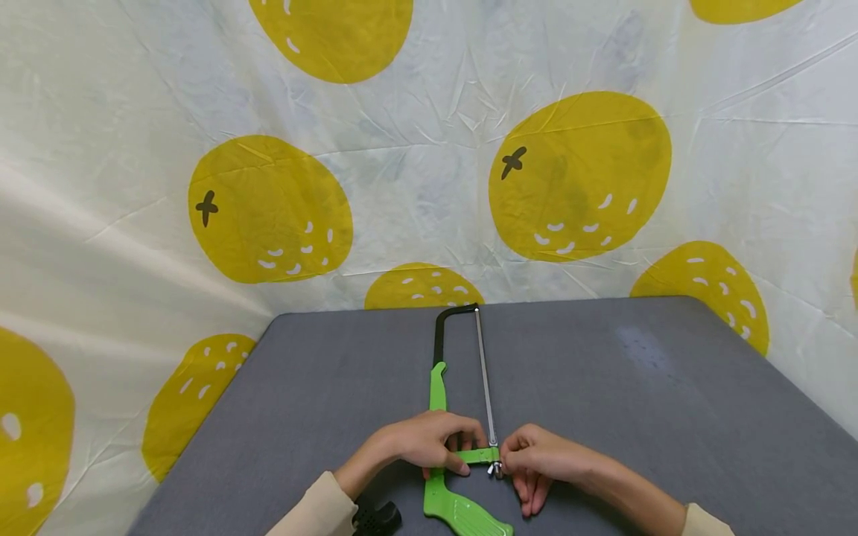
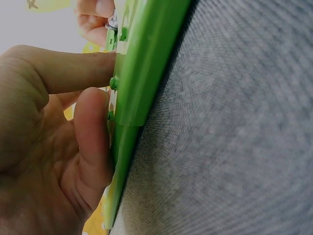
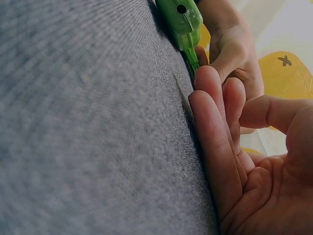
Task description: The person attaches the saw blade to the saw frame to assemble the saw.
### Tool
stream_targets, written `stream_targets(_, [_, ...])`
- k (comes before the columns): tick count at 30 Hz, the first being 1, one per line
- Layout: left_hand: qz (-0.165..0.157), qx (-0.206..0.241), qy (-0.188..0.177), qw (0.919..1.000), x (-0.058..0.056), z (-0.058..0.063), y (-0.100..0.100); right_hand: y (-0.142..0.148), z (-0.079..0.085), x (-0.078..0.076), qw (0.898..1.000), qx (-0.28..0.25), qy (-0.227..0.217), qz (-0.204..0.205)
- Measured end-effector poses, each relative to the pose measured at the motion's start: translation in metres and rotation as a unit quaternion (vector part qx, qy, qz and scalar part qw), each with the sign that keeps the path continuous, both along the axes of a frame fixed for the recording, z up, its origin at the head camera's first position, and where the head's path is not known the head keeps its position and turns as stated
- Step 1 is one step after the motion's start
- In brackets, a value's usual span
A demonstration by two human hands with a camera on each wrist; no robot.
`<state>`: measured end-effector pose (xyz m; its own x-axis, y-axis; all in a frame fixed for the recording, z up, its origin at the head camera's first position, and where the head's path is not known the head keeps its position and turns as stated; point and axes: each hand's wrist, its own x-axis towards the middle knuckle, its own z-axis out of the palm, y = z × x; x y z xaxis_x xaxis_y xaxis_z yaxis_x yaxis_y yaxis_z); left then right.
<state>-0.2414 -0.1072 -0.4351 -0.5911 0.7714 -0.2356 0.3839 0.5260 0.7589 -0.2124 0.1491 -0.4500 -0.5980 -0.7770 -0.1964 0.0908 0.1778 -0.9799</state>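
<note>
A hacksaw [image 1: 437,391] lies on the grey table, its black front end pointing away and its green handle toward me. The thin grey blade [image 1: 484,372] runs along its right side. My left hand [image 1: 432,439] holds the green frame near the short cross arm, thumb and fingers on either side; the left wrist view shows the fingers against the green frame [image 2: 146,63]. At the near end of the blade, my right hand [image 1: 546,455] pinches at the metal wing nut [image 1: 496,470] with thumb and forefinger. Its other fingers [image 3: 215,142] extend low beside the tabletop.
The grey cloth-covered table [image 1: 335,372] reaches back to a pale curtain [image 1: 429,186] printed with yellow fruit. A dark object [image 1: 378,519] sits beside the left sleeve at the near edge of view.
</note>
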Motion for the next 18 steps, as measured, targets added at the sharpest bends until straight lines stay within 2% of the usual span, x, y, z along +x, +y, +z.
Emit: stream_targets(18, [0.009, 0.001, -0.008, 0.9999, 0.0007, 0.0001, -0.0005, 0.001, -0.0007, -0.0014, 1.0, 0.001, -0.01, 0.003])
